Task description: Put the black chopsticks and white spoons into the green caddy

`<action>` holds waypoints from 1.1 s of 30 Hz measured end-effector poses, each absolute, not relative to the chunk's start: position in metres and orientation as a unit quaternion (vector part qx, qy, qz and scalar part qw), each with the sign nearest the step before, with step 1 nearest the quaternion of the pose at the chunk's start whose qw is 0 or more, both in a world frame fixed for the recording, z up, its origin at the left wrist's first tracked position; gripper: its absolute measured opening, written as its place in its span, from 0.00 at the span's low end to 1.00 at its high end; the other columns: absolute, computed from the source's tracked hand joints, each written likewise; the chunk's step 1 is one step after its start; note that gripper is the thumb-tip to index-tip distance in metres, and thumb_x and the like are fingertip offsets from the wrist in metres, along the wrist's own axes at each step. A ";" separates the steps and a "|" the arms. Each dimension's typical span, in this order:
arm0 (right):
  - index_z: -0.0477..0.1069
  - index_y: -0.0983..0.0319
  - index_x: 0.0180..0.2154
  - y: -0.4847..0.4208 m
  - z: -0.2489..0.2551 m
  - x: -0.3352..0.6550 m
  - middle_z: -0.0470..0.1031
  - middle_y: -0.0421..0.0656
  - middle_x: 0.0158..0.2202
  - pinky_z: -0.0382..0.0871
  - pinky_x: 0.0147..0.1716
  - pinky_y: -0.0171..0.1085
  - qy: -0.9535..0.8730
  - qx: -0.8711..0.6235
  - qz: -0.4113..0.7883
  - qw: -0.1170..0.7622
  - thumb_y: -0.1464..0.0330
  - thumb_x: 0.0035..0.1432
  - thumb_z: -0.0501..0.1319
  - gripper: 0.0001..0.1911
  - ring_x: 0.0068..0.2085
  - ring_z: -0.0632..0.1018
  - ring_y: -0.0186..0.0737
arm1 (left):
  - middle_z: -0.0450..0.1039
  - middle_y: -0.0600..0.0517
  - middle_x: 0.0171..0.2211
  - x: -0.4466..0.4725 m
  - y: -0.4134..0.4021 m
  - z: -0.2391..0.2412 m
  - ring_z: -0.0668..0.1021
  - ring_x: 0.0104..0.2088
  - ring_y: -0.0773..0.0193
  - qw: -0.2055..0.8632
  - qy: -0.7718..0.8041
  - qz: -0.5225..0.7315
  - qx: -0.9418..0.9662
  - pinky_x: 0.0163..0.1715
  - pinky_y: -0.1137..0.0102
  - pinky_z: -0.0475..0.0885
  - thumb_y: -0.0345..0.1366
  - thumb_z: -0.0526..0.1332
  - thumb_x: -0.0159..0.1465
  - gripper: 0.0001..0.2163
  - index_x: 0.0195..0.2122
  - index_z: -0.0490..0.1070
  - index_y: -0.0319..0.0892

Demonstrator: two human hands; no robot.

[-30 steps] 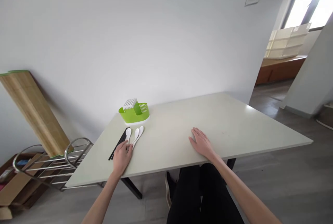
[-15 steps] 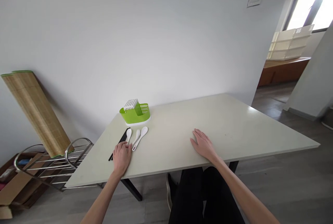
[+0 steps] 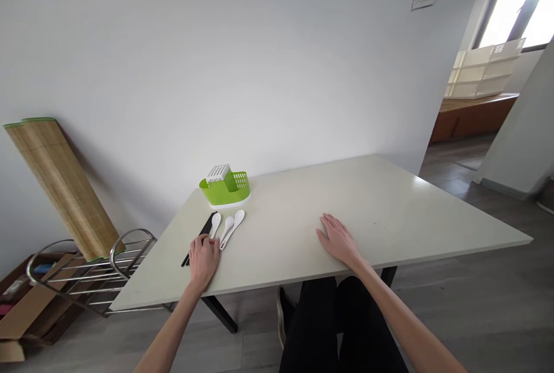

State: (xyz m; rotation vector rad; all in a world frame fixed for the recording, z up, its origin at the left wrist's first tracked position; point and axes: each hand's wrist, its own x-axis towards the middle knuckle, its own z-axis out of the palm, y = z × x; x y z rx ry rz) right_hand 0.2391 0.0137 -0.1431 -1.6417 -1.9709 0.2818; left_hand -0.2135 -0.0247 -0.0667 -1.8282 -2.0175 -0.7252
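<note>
My left hand (image 3: pixel 203 257) is on the near left part of the white table (image 3: pixel 337 188), fingers curled and closed over the handle of a white soup spoon (image 3: pixel 216 220). The handle's lower part is hidden under the fingers. Black chopsticks (image 3: pixel 206 226) lie along that hand's left side, partly covered by it. To its right are two more white spoons, a middle spoon (image 3: pixel 229 222) and a right-hand spoon (image 3: pixel 239 217), close together. My right hand (image 3: pixel 340 241) lies flat on the tabletop, fingers stretched out, holding nothing.
A green and white utensil basket (image 3: pixel 225 189) stands behind the spoons near the wall. Left of the table, a metal rack (image 3: pixel 90 280) holds up a rolled bamboo mat (image 3: pixel 64 188). A cardboard box (image 3: pixel 37 315) sits on the floor there.
The spoon at my left hand has shifted very slightly right, toward the other two spoons. My right hand stays in place.
</note>
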 end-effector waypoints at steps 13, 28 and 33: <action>0.61 0.63 0.72 0.011 -0.139 0.239 0.57 0.48 0.76 0.51 0.74 0.50 -0.733 -0.614 0.113 0.270 0.52 0.74 0.44 0.34 0.76 0.57 0.49 | 0.75 0.38 0.50 -0.205 -0.030 -0.059 0.74 0.53 0.42 0.159 -0.669 -0.275 -0.672 0.56 0.49 0.69 0.49 0.51 0.72 0.16 0.41 0.73 0.44; 0.62 0.65 0.70 0.010 -0.137 0.241 0.58 0.50 0.75 0.51 0.74 0.50 -0.734 -0.611 0.111 0.275 0.54 0.74 0.44 0.34 0.76 0.57 0.49 | 0.74 0.40 0.54 -0.192 -0.038 -0.053 0.72 0.58 0.43 0.194 -0.634 -0.237 -0.710 0.57 0.50 0.68 0.47 0.56 0.71 0.13 0.35 0.73 0.46; 0.62 0.63 0.71 0.010 -0.139 0.241 0.58 0.49 0.75 0.51 0.74 0.50 -0.733 -0.611 0.110 0.277 0.54 0.74 0.44 0.33 0.76 0.57 0.49 | 0.75 0.40 0.54 -0.192 -0.038 -0.053 0.72 0.58 0.43 0.195 -0.629 -0.236 -0.714 0.57 0.50 0.68 0.46 0.54 0.72 0.14 0.33 0.71 0.46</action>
